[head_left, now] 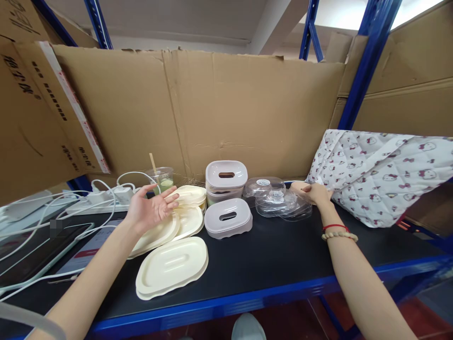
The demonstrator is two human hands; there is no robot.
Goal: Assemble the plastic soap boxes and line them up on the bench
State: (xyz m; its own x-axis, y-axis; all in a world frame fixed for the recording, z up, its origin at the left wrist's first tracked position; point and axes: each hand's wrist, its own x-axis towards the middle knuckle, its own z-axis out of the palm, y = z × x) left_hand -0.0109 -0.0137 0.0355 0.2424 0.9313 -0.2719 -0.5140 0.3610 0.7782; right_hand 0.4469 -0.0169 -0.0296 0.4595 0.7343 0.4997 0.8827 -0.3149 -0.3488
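My left hand [152, 208] is open, palm up and fingers spread, above several cream plastic lids [189, 222] with rounded ends. Another cream lid [172, 267] lies flat nearer the front edge. My right hand [316, 193] reaches to the back right, its fingers closed on the edge of a peach-coloured rounded piece [299, 186], which is partly hidden. Beside it are several clear plastic covers [278, 200], overlapping. Between my hands sit pale lilac box tops with an oblong slot, one top [228, 217] in front and another [226, 174] on a stack behind.
A cardboard wall [255, 108] closes off the back. At the left lie white cables, a power strip [102, 200] and a dark device [38, 255]. A lidded drink cup [163, 177] with a straw stands behind the lids. A quilted patterned bag [382, 174] occupies the right.
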